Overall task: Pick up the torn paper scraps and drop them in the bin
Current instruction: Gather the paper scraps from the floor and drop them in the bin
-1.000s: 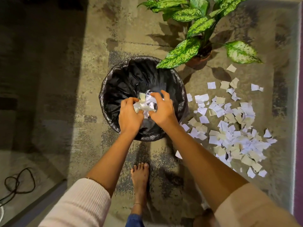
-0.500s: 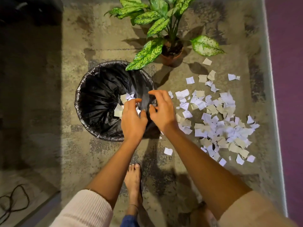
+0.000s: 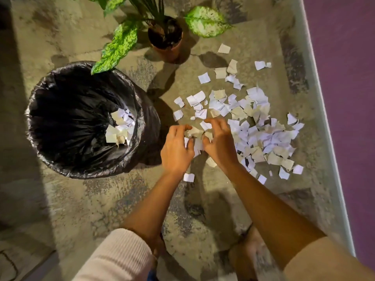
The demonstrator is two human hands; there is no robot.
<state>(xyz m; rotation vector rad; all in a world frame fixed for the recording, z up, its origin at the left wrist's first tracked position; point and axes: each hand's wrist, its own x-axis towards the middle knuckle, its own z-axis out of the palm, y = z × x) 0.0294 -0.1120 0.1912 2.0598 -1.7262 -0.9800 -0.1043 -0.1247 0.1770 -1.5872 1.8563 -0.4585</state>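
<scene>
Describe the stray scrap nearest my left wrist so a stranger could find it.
Find the black bin, then the left hand right of it. Beside that wrist lies one small white scrap, alone on bare floor, apart from the pile.

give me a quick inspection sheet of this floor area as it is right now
surface: mottled grey floor, worn dark patches
job's things: paper scraps piled on the floor right of the bin; some lie inside its black liner
clutter: potted plant beyond the bin, one leaf over its rim
hands: left hand and right hand, fingers curled on scraps at the pile's left edge
cables: dark cord at lower-left edge, mostly cut off
surroundings: purple wall on the right
</scene>
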